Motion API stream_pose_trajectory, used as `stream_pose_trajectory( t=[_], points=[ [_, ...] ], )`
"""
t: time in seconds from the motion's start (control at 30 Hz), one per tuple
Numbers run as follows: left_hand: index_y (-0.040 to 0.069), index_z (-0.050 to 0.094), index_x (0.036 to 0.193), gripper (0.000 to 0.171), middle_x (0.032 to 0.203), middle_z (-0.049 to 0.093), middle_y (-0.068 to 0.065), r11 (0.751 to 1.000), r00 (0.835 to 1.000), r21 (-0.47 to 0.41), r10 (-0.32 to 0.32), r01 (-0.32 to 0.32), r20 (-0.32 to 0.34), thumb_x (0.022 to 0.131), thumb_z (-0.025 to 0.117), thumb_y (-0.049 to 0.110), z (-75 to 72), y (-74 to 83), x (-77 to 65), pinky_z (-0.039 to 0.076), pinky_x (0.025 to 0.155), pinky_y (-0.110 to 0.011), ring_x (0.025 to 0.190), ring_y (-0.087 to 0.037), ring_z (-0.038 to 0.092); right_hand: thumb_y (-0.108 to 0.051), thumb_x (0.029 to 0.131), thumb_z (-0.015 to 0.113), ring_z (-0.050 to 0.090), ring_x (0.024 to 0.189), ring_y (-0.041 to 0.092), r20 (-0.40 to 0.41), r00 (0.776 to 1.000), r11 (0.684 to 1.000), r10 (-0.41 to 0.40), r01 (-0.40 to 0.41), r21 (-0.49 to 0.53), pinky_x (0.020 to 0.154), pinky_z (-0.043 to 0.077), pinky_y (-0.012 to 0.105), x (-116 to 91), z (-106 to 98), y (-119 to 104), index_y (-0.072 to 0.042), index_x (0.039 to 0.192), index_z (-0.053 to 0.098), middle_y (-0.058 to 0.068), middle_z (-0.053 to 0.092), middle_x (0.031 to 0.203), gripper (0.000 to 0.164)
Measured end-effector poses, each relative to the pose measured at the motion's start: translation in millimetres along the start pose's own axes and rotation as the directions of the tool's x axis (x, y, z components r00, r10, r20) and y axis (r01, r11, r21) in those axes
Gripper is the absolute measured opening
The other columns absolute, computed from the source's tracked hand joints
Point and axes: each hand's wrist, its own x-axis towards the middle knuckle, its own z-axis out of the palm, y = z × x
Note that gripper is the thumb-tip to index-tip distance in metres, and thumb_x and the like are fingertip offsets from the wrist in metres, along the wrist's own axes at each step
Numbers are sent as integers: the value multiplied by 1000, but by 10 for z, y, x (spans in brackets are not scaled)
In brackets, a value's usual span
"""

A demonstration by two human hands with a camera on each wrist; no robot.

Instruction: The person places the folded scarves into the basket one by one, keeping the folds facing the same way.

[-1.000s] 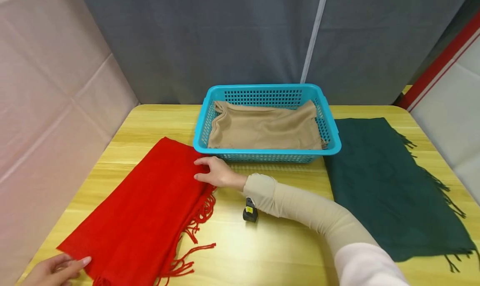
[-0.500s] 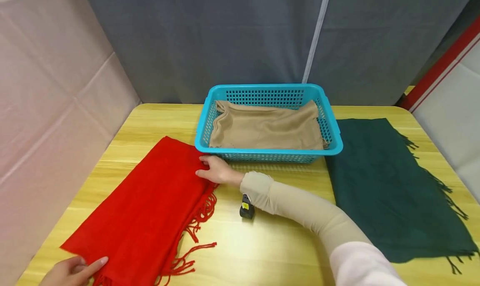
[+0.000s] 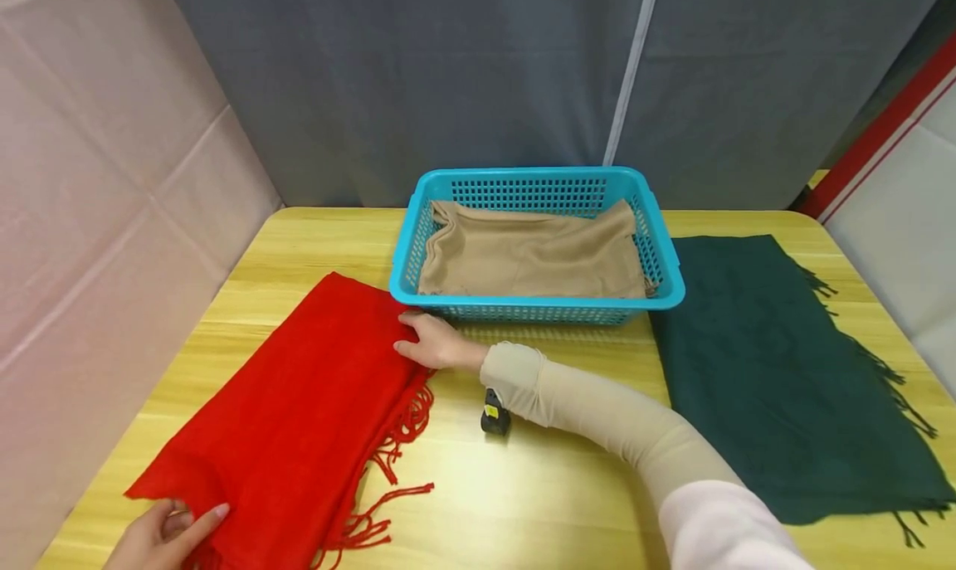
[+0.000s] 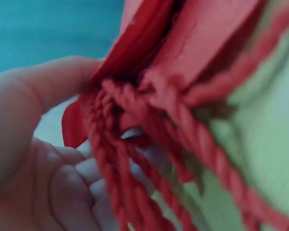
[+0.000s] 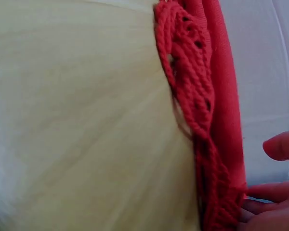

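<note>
A red fringed scarf (image 3: 299,404) lies folded, slanting across the left of the table. My left hand (image 3: 168,528) pinches its near left end, thumb on top and fingers underneath; that edge is bent up slightly. In the left wrist view, twisted red tassels (image 4: 135,159) hang past the palm of my left hand (image 4: 43,130). My right hand (image 3: 435,339) reaches across to the scarf's far right corner, just below the basket. In the right wrist view, the fingers (image 5: 274,192) meet the scarf's edge (image 5: 229,120) while the thumb (image 5: 282,146) stands apart from it.
A blue plastic basket (image 3: 538,302) at the back of the table (image 3: 568,487) holds a folded beige cloth (image 3: 530,255). A dark green fringed scarf (image 3: 784,387) lies flat on the right. A small black device (image 3: 495,416) shows below the right wrist.
My left hand has moved right and slightly up along the red scarf's near end, whose edge now bends up. The right hand's fingers have shifted slightly at the far corner.
</note>
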Motion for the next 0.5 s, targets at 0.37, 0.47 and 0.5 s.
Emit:
stream_pose_trajectory(
  t=[0.37,0.47,0.5],
  points=[
    [-11,23,111,69,77,65,-13,935,999,-354,15,-1,37,77,68,29,21,-70,69,52,60,-34,66,-22,62,-18,89,51,23,129,22,-20,1000,992,-22,19,-126,102,26,27,-33,65,31,5,132,35,15,28,140,51],
    [-11,22,112,71,78,64,-14,931,999,-364,8,12,53,76,69,29,-8,-122,117,52,62,-36,67,-24,63,-18,88,53,32,125,22,-29,1000,996,-8,6,-89,100,30,27,-40,60,28,5,131,36,16,35,136,51],
    [-11,23,112,72,78,64,-13,931,998,-365,0,20,55,76,70,29,-21,-143,130,52,62,-37,68,-24,63,-18,88,53,37,122,22,-26,1000,998,3,-5,-65,98,33,27,-42,60,31,5,131,36,16,38,134,52]
  ],
)
